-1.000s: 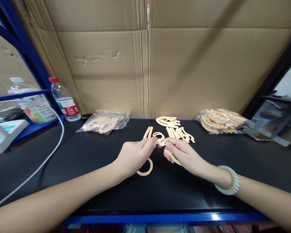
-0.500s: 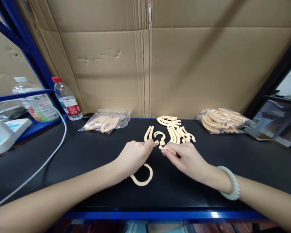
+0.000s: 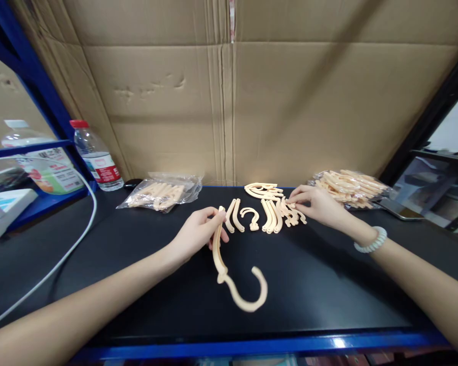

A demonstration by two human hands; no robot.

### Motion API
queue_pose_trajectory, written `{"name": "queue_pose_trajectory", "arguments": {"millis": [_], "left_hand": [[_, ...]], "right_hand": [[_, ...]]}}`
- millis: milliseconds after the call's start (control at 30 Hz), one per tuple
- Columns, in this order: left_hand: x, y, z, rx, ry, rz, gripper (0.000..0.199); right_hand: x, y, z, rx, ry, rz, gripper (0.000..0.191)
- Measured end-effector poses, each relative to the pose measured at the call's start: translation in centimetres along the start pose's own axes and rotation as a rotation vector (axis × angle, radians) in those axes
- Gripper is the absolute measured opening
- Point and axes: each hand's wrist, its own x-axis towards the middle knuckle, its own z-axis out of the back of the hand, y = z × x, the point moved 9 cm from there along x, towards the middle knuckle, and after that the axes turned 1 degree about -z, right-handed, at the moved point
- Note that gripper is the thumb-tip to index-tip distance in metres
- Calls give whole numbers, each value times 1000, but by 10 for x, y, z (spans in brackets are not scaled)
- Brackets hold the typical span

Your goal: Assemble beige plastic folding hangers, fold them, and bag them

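My left hand [image 3: 202, 230] grips the end of a cream plastic hanger arm [image 3: 217, 250]. A hook [image 3: 252, 306] is joined to the arm's near end and curves toward me, above the black table. Farther back and to the right, my right hand [image 3: 315, 206] has its fingertips closed on one of the small hanger pieces [image 3: 292, 213] in a loose group; the fingers partly hide it. Between the hands lie two curved arms [image 3: 234, 216], several more arms [image 3: 270, 217] side by side, and loose hooks [image 3: 251, 217]. Behind them is a stack of curved hanger parts [image 3: 263, 190].
Clear bags of hanger parts lie at the back left [image 3: 158, 195] and back right [image 3: 351, 185]. A phone [image 3: 402, 209] rests by the right bag. A red-capped bottle [image 3: 99, 160] stands at left near a white cable [image 3: 82, 236]. Cardboard [image 3: 168, 112] rises behind the table [image 3: 145, 300].
My right hand has left the hanger arm near the middle and moved back and right to the small pieces. My left hand has turned its piece, swinging the hook out to the right.
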Motion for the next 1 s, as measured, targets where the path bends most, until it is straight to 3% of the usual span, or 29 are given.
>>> {"name": "queue_pose_trajectory", "arguments": {"millis": [100, 233, 333, 433, 500, 600, 700, 767, 833, 933, 1000], "left_hand": [[-1, 7, 4, -199, -65, 90, 25], [-4, 5, 7, -393, -134, 112, 20], [-6, 7, 8, -494, -179, 115, 20], [-7, 9, 9, -546, -212, 93, 19], [-9, 8, 8, -566, -215, 63, 17], [-13, 4, 3, -587, -199, 29, 16], [-16, 1, -2, -568, -173, 0, 16], [-17, -3, -2, -497, -170, -54, 18], [-19, -12, 7, -331, -234, -193, 21], [-34, -44, 11, 212, -339, -539, 34], [-45, -59, -12, 608, -232, -753, 33]], "right_hand": [[-2, -10, -12, -40, 111, -41, 30], [-4, -12, -15, -57, 180, -23, 35], [-3, -3, -10, -69, 111, -17, 39], [-5, 36, 8, 8, -134, 78, 31], [-12, 74, 12, 102, -216, 217, 24], [-22, 123, -8, 45, -65, 418, 35], [-27, 132, -23, -106, 0, 412, 29], [-28, 130, -27, -144, 4, 394, 20], [-29, 130, -30, -135, 13, 399, 20], [-33, 133, -32, -127, -4, 423, 22], [-35, 137, -33, -144, -25, 438, 23]]}}
